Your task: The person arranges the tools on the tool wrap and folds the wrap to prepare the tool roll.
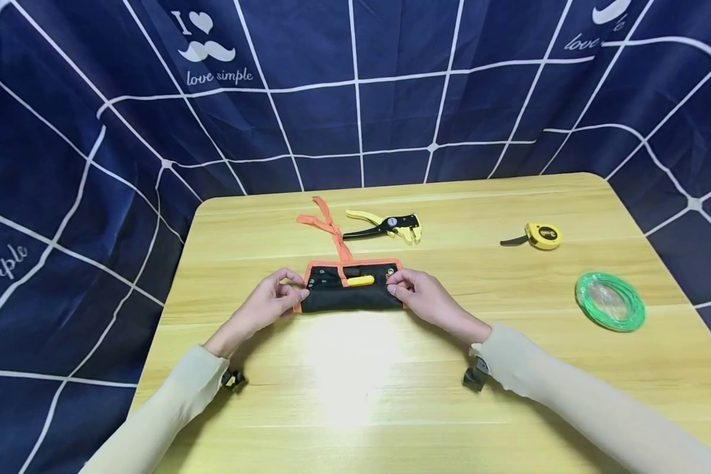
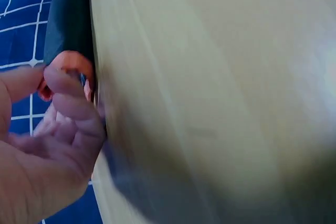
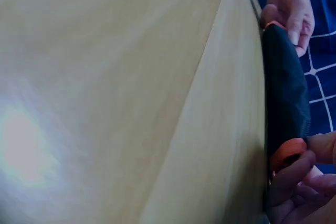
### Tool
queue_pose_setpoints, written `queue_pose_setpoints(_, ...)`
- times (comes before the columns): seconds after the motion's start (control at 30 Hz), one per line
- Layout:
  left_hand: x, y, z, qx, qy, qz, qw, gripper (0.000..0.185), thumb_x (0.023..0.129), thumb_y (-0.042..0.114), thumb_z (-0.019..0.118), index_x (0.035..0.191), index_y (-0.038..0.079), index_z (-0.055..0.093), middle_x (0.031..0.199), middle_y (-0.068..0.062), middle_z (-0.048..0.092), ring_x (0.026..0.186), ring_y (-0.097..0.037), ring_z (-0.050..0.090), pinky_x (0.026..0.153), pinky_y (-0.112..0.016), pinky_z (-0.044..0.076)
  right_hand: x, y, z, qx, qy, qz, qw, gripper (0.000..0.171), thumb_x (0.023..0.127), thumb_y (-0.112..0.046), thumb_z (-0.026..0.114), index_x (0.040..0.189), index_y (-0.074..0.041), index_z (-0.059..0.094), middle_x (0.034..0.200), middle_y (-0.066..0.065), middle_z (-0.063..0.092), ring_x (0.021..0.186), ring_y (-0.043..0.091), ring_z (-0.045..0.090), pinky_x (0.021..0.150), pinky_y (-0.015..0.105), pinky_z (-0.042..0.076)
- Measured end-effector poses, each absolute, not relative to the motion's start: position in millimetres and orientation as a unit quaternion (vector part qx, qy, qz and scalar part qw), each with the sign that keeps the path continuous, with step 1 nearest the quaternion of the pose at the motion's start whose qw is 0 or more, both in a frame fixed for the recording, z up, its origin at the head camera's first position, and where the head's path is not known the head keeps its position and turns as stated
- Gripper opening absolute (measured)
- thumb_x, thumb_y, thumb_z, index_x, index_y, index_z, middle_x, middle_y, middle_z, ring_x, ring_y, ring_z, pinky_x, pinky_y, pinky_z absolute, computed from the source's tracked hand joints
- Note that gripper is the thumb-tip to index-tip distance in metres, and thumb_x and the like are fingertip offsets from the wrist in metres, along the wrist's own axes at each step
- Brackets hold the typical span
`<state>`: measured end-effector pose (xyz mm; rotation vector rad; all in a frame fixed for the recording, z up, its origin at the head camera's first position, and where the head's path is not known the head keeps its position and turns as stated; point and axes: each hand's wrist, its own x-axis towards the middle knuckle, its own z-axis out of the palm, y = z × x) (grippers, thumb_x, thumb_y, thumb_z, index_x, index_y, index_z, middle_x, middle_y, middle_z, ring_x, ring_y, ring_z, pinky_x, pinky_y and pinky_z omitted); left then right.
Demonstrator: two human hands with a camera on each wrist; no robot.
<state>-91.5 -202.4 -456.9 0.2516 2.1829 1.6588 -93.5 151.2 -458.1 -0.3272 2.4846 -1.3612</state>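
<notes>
A black tool roll (image 1: 351, 299) with orange edging lies partly rolled up on the table, its near side forming a thick fold. Orange tie straps (image 1: 332, 227) trail from its far edge. From one pocket shows a yellow handle (image 1: 360, 281); the rest of that tool is hidden. My left hand (image 1: 270, 294) pinches the left end of the roll between thumb and fingers. At the opposite end my right hand (image 1: 422, 295) pinches the orange-trimmed corner. Both rolled ends appear close up in the wrist views, the orange edge (image 3: 289, 150) curled by the right fingertips.
Yellow-and-black wire strippers (image 1: 391, 226) lie just beyond the roll. Farther right are a yellow tape measure (image 1: 544, 236) with a black strap and a coil of green wire (image 1: 610, 301). A dark blue curtain (image 1: 308, 125) hangs around the wooden table (image 1: 450, 421).
</notes>
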Motion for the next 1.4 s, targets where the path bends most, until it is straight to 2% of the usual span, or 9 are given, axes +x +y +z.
queue_pose_setpoints(0.27,-82.7,-196.4,-458.3,0.202,0.833,0.502,0.116,0.048,0.086,-0.005,0.091,0.122,0.007,0.061,0.116,-0.007,0.061,0.094,-0.021,0.060,0.079,-0.031,0.053,-105.3,150.3,-456.1,-0.101,0.851,-0.486,0.170,0.008,0.106,-0.003,0.068,0.114,-0.003,0.070,0.081,0.004,0.066,0.066,0.018,0.062,0.069,0.034,0.052)
queue_pose_setpoints(0.47,-78.3,-190.2,-461.6,0.266,0.881,0.392,0.006,0.049,0.080,-0.009,0.091,0.119,0.008,0.066,0.115,-0.005,0.066,0.094,-0.020,0.058,0.082,-0.039,0.051,-119.9,151.0,-447.9,-0.083,0.821,-0.519,0.223,0.007,0.105,0.000,0.067,0.110,0.002,0.062,0.079,0.004,0.058,0.063,0.015,0.055,0.059,0.027,0.048)
queue_pose_setpoints(0.6,-78.6,-189.0,-461.9,0.274,0.884,0.378,-0.025,0.040,0.082,-0.008,0.089,0.116,0.001,0.071,0.112,-0.007,0.070,0.091,-0.019,0.060,0.081,-0.039,0.052,-126.2,152.9,-444.1,-0.066,0.814,-0.524,0.243,0.009,0.106,-0.002,0.067,0.111,0.004,0.062,0.079,0.004,0.057,0.062,0.016,0.054,0.056,0.026,0.043)
queue_pose_setpoints(0.73,-82.1,-190.4,-458.0,0.264,0.873,0.409,0.010,0.034,0.085,-0.006,0.088,0.116,-0.001,0.074,0.103,-0.005,0.070,0.083,-0.016,0.060,0.073,-0.032,0.052,-123.3,155.5,-446.7,-0.087,0.837,-0.502,0.199,0.008,0.107,-0.004,0.068,0.110,0.003,0.067,0.087,0.006,0.064,0.066,0.018,0.058,0.062,0.029,0.050)
queue_pose_setpoints(0.97,-89.1,-196.3,-450.7,0.209,0.831,0.494,0.149,0.028,0.097,0.006,0.083,0.124,0.000,0.075,0.084,-0.007,0.068,0.070,-0.021,0.062,0.058,-0.024,0.047,-107.0,165.5,-449.7,-0.157,0.880,-0.444,0.063,0.011,0.108,-0.017,0.072,0.109,-0.009,0.080,0.106,0.006,0.067,0.086,0.019,0.062,0.088,0.044,0.050)
queue_pose_setpoints(1.07,-91.8,-197.5,-450.0,0.187,0.818,0.511,0.185,0.030,0.102,0.010,0.079,0.128,-0.003,0.073,0.085,-0.014,0.071,0.068,-0.024,0.063,0.056,-0.023,0.045,-99.6,169.1,-445.6,-0.183,0.883,-0.430,0.047,0.021,0.106,-0.021,0.075,0.123,-0.010,0.080,0.105,0.003,0.066,0.089,0.021,0.059,0.083,0.044,0.049)
queue_pose_setpoints(1.2,-95.0,-198.0,-449.5,0.177,0.820,0.507,0.198,0.026,0.106,0.014,0.075,0.125,-0.003,0.073,0.087,-0.015,0.069,0.069,-0.020,0.059,0.059,-0.024,0.044,-93.5,170.9,-444.7,-0.220,0.890,-0.397,0.030,0.048,0.098,-0.016,0.086,0.143,-0.010,0.072,0.110,0.003,0.065,0.091,0.023,0.055,0.079,0.043,0.046)
queue_pose_setpoints(1.3,-98.3,-197.3,-448.2,0.179,0.822,0.499,0.208,0.023,0.108,0.017,0.072,0.122,-0.002,0.074,0.085,-0.012,0.067,0.069,-0.018,0.055,0.060,-0.025,0.043,-93.4,171.7,-446.3,-0.222,0.890,-0.397,0.035,0.051,0.095,-0.011,0.088,0.143,-0.012,0.072,0.122,0.004,0.069,0.092,0.022,0.057,0.081,0.042,0.047)
queue_pose_setpoints(1.4,-102.6,-196.4,-447.2,0.172,0.820,0.497,0.228,0.024,0.111,0.019,0.068,0.120,-0.002,0.074,0.085,-0.010,0.066,0.069,-0.018,0.053,0.060,-0.027,0.043,-99.2,172.3,-447.6,-0.203,0.880,-0.425,0.066,0.042,0.097,-0.011,0.086,0.137,-0.014,0.075,0.119,0.005,0.073,0.087,0.020,0.058,0.078,0.039,0.049)
